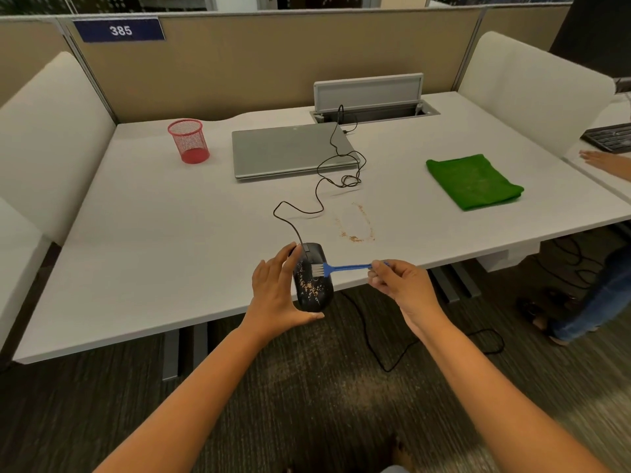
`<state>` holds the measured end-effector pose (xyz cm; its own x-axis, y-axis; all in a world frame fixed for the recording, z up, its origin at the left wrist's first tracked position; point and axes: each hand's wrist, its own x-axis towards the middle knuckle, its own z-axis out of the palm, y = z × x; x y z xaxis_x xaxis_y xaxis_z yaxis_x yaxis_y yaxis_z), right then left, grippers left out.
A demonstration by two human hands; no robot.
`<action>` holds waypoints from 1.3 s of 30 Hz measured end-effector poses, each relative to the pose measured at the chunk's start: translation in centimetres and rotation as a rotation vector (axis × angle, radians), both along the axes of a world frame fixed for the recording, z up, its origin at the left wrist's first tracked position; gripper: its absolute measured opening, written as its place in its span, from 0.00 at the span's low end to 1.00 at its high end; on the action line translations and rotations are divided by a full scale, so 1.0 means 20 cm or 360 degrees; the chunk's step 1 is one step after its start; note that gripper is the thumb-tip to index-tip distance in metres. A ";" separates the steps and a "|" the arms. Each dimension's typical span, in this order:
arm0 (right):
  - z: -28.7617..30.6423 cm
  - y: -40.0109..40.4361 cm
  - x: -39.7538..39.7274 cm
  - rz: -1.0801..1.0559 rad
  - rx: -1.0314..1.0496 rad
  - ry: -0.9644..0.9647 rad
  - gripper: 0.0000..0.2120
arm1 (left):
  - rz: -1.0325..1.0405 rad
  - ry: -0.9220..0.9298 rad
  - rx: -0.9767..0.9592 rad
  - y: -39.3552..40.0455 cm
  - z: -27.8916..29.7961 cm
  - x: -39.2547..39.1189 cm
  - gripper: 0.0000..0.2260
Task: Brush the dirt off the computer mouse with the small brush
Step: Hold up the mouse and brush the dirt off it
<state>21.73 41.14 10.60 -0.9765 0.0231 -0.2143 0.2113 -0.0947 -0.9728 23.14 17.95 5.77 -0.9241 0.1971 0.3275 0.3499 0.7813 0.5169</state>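
Note:
A black wired computer mouse (312,279), speckled with tan dirt, is held up at the front edge of the white desk (153,233). My left hand (278,290) grips it from the left side, thumb under its rear end. My right hand (397,285) pinches the handle end of a small blue brush (345,268). The brush's white bristles touch the mouse's top near its middle. The mouse's black cord (317,199) runs in loops back across the desk.
Loose tan dirt (356,227) lies on the desk beyond the mouse. Further back are a closed grey laptop (290,148), a red mesh cup (188,141), a folded green cloth (474,180) and an open cable hatch (374,112). Another person's hand (604,162) rests at the right.

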 end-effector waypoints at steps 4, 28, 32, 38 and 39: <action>0.03 -0.02 -0.02 -0.0050 0.0092 0.0095 0.03 | -0.0041 -0.0011 -0.0060 0.01 0.00 0.00 0.52; 0.16 -0.11 -0.05 -0.0035 0.0561 0.0491 0.05 | -0.0084 -0.0069 -0.0007 0.03 0.00 0.00 0.53; 0.15 -0.09 -0.03 0.0083 0.0710 0.0524 0.04 | -0.0071 -0.0092 0.0010 0.03 0.00 -0.01 0.53; 0.14 -0.09 -0.01 -0.0007 0.0614 0.0472 0.07 | -0.0062 -0.0118 0.0002 0.03 -0.02 -0.01 0.54; 0.15 -0.10 -0.01 0.0000 0.0616 0.0455 0.07 | -0.0061 -0.0120 0.0004 0.03 -0.02 -0.01 0.54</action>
<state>21.45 39.10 13.52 -0.9950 0.0484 0.0872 -0.0698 0.2860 -0.9557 22.92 18.62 5.45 -0.9378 0.2324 0.2580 0.3398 0.7667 0.5447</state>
